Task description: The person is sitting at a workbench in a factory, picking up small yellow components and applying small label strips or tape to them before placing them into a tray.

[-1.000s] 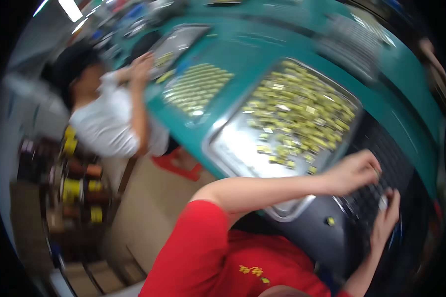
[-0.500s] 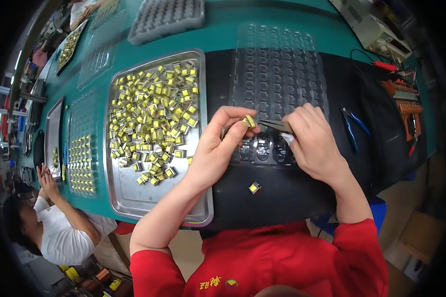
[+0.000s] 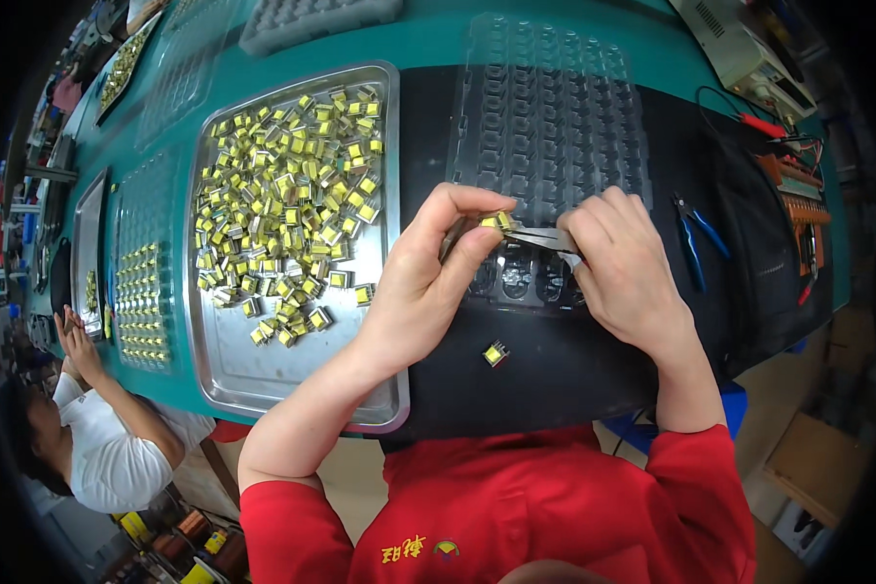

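Between the thumb and fingers of my left hand is a small yellow-wrapped transformer, held over the near part of a clear plastic blister tray. My right hand grips metal tweezers, whose tips point left and reach the transformer's lower side. Something white shows at the right thumb. Whether the tips pinch a part of the transformer is too small to tell. A single loose transformer lies on the black mat nearer to me.
A metal tray heaped with similar transformers stands left. Blue-handled cutters lie right, near a red-handled tool and a beige instrument box. Farther left, a co-worker sits by a partly filled clear tray.
The view has shifted slightly, so the trays sit higher in it. The transformer in my left hand has turned, and the tweezer tips now meet its lower side.
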{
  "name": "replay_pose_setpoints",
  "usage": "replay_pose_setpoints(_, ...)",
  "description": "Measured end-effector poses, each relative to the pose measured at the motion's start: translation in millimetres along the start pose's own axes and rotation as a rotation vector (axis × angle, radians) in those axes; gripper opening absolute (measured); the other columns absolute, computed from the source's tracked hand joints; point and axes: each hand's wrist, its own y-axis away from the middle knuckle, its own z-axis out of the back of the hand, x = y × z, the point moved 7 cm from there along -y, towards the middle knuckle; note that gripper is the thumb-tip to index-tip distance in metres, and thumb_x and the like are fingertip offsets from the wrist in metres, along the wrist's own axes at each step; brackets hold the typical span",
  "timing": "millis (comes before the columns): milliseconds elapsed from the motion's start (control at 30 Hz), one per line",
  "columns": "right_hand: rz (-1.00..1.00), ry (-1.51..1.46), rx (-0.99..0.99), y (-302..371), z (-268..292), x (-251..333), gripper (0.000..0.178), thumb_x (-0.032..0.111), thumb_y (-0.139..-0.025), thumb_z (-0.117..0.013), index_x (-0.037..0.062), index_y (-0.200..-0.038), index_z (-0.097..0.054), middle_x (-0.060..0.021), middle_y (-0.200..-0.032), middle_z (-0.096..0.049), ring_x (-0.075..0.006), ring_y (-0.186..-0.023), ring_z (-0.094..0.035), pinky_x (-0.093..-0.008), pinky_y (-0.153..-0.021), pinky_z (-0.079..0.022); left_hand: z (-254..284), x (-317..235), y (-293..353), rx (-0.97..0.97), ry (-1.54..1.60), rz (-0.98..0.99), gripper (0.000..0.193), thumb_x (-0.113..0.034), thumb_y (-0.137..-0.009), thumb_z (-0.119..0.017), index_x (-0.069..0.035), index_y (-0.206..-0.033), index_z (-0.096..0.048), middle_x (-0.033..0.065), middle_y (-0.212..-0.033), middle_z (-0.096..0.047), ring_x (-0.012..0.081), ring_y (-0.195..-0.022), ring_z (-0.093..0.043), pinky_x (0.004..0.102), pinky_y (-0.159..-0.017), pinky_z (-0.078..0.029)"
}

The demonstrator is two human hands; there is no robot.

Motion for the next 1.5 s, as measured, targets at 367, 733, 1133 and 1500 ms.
replay_pose_setpoints(367,0.071,0.095,-0.009,0.4,5.3,-2.5,0.026,-0.003,-0.062,-0.062,0.0037,-0.086,-0.054,-0.0088,-0.077,-0.05,-0.0269,-0.074,-0.047,-0.0361,-0.068,-0.038,-4.7,5.0,-0.7,0.055,-0.113,0.012,0.019,-0.006,-0.094,-0.048,0.002,-0.111,-0.052,0.0058,-0.103,-0.057,0.01,-0.098,-0.053,0.0229,-0.088,-0.04)
replay_pose_setpoints(733,0.119,0.196,-0.053,2.3,2.5,-8.0,0.018,0.007,-0.065,-0.066,0.0075,-0.077,-0.052,-0.0043,-0.069,-0.047,-0.0215,-0.068,-0.05,-0.0335,-0.063,-0.044,-5.5,9.1,0.8,0.044,-0.199,0.059,0.015,-0.007,-0.093,-0.052,-0.001,-0.107,-0.054,0.0018,-0.091,-0.057,0.0062,-0.085,-0.053,0.0204,-0.078,-0.042)
replay_pose_setpoints(1133,0.132,0.089,-0.078,-4.1,21.4,-27.4,0.021,0.001,-0.055,-0.061,0.0033,-0.071,-0.049,-0.009,-0.067,-0.046,-0.0284,-0.065,-0.046,-0.0374,-0.059,-0.038,5.3,13.5,-2.6,0.032,-0.164,0.104,0.02,-0.01,-0.092,-0.055,0.0,-0.109,-0.055,0.0037,-0.093,-0.06,0.0071,-0.089,-0.053,0.0233,-0.079,-0.041)
replay_pose_setpoints(1500,0.057,0.014,-0.114,-4.7,13.3,-20.5,0.023,-0.001,-0.057,-0.065,0.0038,-0.074,-0.05,-0.0079,-0.07,-0.049,-0.0263,-0.067,-0.05,-0.036,-0.059,-0.04,-0.6,23.2,-1.0,0.028,0.472,0.348,0.032,-0.015,-0.088,-0.063,-0.007,-0.118,-0.056,0.0072,-0.099,-0.062,0.0071,-0.078,-0.049,0.0199,-0.073,-0.043)
